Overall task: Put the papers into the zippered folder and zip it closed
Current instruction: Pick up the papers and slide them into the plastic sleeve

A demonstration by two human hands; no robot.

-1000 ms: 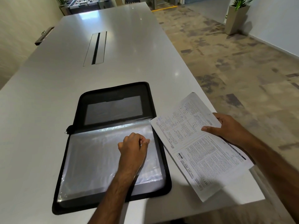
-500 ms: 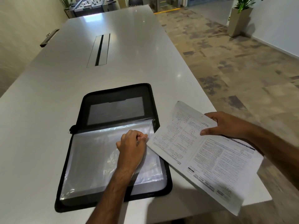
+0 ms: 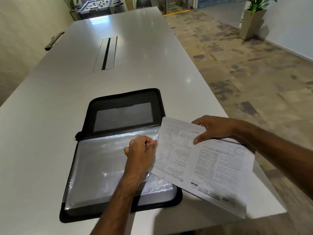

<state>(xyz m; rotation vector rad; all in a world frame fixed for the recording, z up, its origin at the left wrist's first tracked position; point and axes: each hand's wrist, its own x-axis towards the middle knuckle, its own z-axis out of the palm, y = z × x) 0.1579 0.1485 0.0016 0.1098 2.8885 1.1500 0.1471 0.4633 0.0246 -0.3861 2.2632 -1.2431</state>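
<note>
tabletop: white, zippered folder lying open
left hand: grip pinched on clear sleeve edge
right hand: grip clamped on papers, touching sleeve

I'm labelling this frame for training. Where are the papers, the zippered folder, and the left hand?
papers point(image 3: 218, 167): head view, on the printed right-hand page.
zippered folder point(image 3: 128, 97): head view, on the black far edge of the open cover.
left hand point(image 3: 140, 150): head view, on the back of the hand.

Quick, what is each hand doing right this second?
Left hand: fingers curled, pinching the edge of a clear plastic sleeve in the open folder.
Right hand: holding the papers.
</note>
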